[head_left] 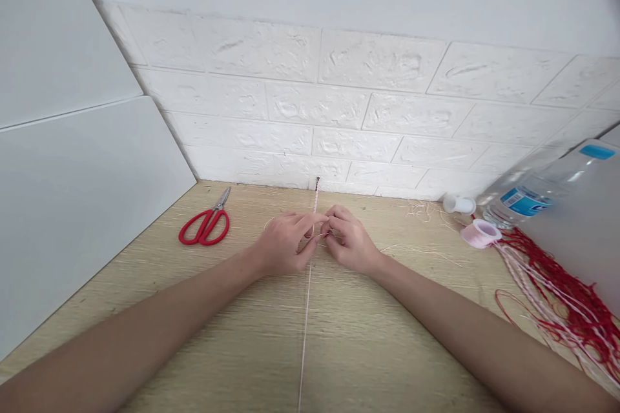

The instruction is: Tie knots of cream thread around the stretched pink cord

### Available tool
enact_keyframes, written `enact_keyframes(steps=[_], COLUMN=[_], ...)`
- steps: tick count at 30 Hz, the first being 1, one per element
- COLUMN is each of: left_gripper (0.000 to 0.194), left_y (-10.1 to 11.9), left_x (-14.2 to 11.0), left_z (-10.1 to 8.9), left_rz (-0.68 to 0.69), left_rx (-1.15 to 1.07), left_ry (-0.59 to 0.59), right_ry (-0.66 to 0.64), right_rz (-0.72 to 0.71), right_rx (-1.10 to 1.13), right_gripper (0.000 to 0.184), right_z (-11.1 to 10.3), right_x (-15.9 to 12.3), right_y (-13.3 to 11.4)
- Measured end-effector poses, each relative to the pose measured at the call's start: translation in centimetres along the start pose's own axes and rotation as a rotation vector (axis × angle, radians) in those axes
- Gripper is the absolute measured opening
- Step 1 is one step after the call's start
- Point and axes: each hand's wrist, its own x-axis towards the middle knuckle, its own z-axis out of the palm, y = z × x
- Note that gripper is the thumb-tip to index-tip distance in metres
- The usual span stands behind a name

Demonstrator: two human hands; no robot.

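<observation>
Mid-frame, the left hand and right hand meet fingertip to fingertip, both pinched shut on a thin pink cord running from the wall's foot down to the bottom edge, with bare wooden table either side. The fingers hide whatever knot lies between them. Red scissors lie left; a pink spool, a water bottle and tangled red threads crowd the right edge.
</observation>
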Motion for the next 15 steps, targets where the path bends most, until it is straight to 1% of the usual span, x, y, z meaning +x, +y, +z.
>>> enact_keyframes(steps=[7, 11, 15], left_gripper=[0.008, 0.028, 0.035], left_y=[-0.72, -0.86, -0.88], left_x=[0.15, 0.29, 0.32], left_z=[0.25, 0.19, 0.17], left_rz=[0.043, 0.038, 0.033], left_rx=[0.063, 0.135, 0.162], left_ry=[0.034, 0.031, 0.024], right_ry=[-0.007, -0.016, -0.013], right_rz=[0.003, 0.006, 0.015], right_rx=[0.002, 0.002, 0.009], right_gripper=[0.023, 0.025, 0.025], right_z=[-0.16, -0.20, -0.18], right_x=[0.09, 0.12, 0.11], right_y=[-0.12, -0.09, -0.03])
